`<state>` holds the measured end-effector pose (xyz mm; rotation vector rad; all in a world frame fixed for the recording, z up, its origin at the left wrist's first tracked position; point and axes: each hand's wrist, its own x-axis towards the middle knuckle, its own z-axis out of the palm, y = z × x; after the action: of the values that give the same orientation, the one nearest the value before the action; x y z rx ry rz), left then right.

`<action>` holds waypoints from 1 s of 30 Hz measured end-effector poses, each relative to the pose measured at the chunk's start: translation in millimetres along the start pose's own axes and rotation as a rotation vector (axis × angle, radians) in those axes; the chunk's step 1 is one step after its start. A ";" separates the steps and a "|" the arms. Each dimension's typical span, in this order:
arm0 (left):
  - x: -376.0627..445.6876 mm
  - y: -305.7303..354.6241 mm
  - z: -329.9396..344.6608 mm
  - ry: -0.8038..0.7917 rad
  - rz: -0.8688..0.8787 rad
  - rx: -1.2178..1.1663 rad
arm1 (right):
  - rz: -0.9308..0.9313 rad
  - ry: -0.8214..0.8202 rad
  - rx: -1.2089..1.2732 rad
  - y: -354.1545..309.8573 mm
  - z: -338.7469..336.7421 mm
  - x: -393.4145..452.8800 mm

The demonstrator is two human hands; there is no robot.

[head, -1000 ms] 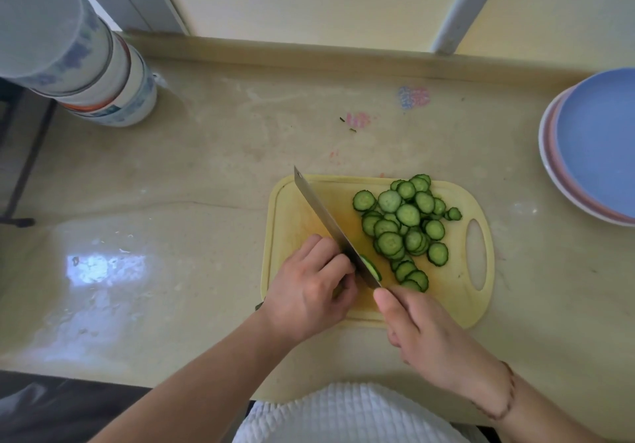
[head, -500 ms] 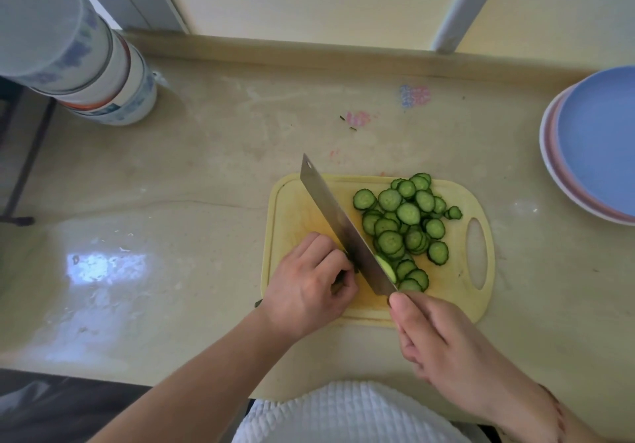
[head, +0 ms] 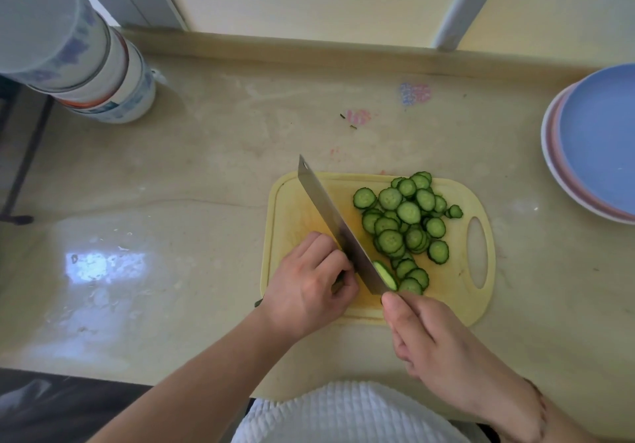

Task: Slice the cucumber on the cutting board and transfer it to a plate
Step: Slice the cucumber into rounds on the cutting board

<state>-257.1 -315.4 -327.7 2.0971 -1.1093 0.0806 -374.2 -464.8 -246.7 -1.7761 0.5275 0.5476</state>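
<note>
Head view is showing a beige marble worktop running along a pale wall. Stacked bowls are standing at its far left corner, and stacked plates, a blue one on top, are sitting at its right edge. A yellow cutting board is lying near the front edge, right of centre, its handle hole pointing right. A cleaver is slanting across the board, its tip toward the far left. The right hand is gripping the cleaver's handle end, fingers curled round it, the handle itself hidden. The left hand is resting on the board's near left part with its fingers bent over the uncut cucumber, which is almost wholly hidden. Cucumber slices are lying heaped on the board to the right of the blade, and one fresh slice is leaning against the blade.
</note>
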 end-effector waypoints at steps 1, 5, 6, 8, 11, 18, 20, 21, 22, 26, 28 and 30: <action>-0.8 0.5 0.4 0.003 -0.001 0.001 | 0.009 -0.001 0.004 2.0 1.9 6.1; -2.2 0.6 0.9 0.005 0.010 0.003 | 0.010 -0.034 -0.002 10.3 1.5 23.4; -2.4 0.1 0.9 0.005 0.017 0.015 | 0.020 -0.033 0.020 11.6 -1.1 24.6; -3.0 -1.4 0.8 0.004 0.034 0.039 | 0.061 -0.040 0.084 14.3 -8.7 23.5; -3.1 -0.6 -0.7 0.004 0.041 0.090 | 0.104 -0.051 0.135 16.0 -18.8 22.5; -4.8 2.0 -6.0 -0.045 0.048 0.207 | 0.000 -0.084 0.074 11.3 -26.4 12.2; -8.5 1.4 -8.0 -0.047 0.057 0.207 | -0.080 -0.050 -0.008 7.6 -29.9 2.2; -11.4 0.4 -8.7 -0.037 0.067 0.190 | -0.121 -0.014 -0.084 5.7 -32.0 -3.3; -14.5 -0.1 -9.7 -0.015 0.072 0.158 | -0.156 0.031 -0.187 3.8 -34.1 -8.5; -15.5 11.8 -18.5 0.153 0.183 -0.037 | -0.165 0.221 -0.714 1.9 -38.7 -18.5; -3.8 26.0 -21.8 0.162 0.286 -0.062 | -0.161 0.275 -0.870 4.4 -37.7 -16.4; 14.2 37.2 -20.4 0.051 0.361 -0.003 | -0.179 0.322 -0.954 8.9 -36.6 -13.4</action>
<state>-270.0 -324.9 -285.9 1.8594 -1.4424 0.3028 -386.6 -501.4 -236.3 -2.8209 0.3257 0.4074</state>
